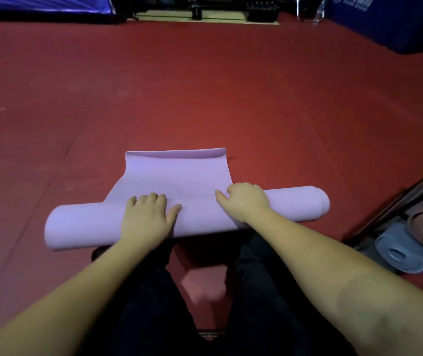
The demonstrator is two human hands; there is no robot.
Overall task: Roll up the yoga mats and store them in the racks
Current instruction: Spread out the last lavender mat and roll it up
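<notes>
Mat [179, 181], purple and soft, lies mostly rolled on the red floor [205, 86] by my knees. My left hand [146, 217] and right hand [245, 200] press flat on the roll. It looks light and springy, so I think I should hold its middle.

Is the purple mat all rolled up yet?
Not yet. The purple mat is mostly rolled, but a short flat flap lies unrolled on the floor.

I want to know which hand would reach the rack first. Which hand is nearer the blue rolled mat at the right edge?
Right. The right hand rests on the purple mat toward the side of the blue rolled mat; the left hand presses the roll farther away.
</notes>
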